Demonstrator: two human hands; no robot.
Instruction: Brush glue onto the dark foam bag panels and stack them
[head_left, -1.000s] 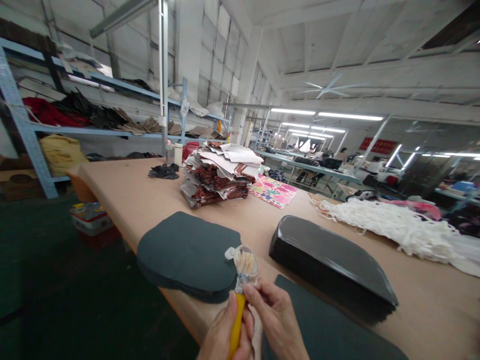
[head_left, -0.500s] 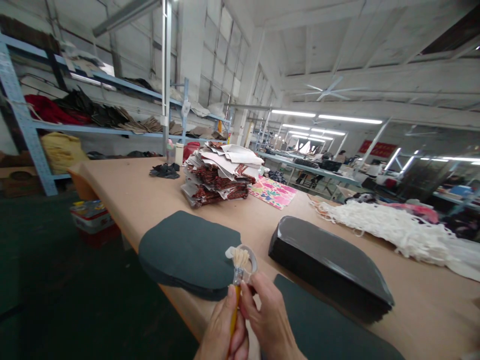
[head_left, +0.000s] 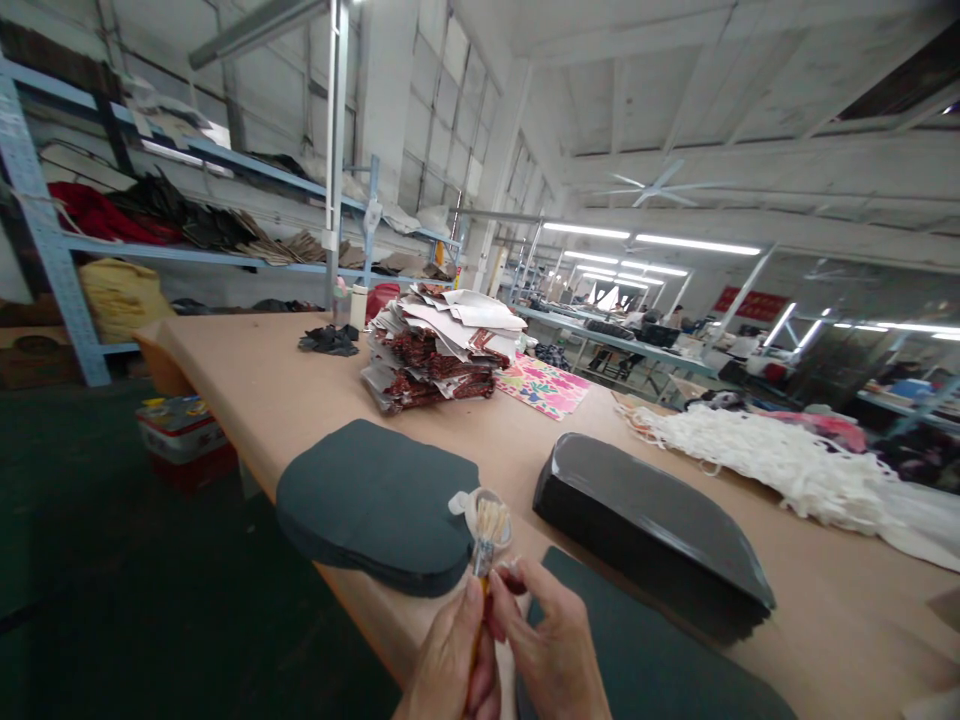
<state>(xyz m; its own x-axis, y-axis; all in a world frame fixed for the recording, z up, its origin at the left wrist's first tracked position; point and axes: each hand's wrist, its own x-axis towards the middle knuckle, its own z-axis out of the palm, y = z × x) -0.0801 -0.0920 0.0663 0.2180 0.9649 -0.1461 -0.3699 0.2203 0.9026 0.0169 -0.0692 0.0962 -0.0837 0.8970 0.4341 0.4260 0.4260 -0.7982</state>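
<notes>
Bristles up, a brush point(head_left: 484, 550) with a yellow handle and metal ferrule is gripped in my left hand point(head_left: 450, 650). My right hand point(head_left: 551, 640) is closed beside the ferrule, thumb and fingertips pinched together; what they hold, if anything, is too small to tell. Just behind the bristles is a whitish tape-like ring point(head_left: 502, 515). A stack of dark green panels point(head_left: 382, 500) lies left of the hands. Dark green material point(head_left: 645, 650) lies to their right, partly behind my right hand, and beyond it sits a glossy black stack point(head_left: 645, 520).
Farther back on the brown table point(head_left: 240, 370) are a pile of white and reddish-brown pieces point(head_left: 442, 350), a black crumpled item point(head_left: 328, 341) and a floral sheet point(head_left: 544, 385). White strips point(head_left: 780, 460) lie at right. Blue shelves point(head_left: 202, 255) stand at left.
The brush and both hands have shifted slightly to the right, and the brush leans more to the right. The bristles now overlap the ring. My right hand stays close to the ferrule.
</notes>
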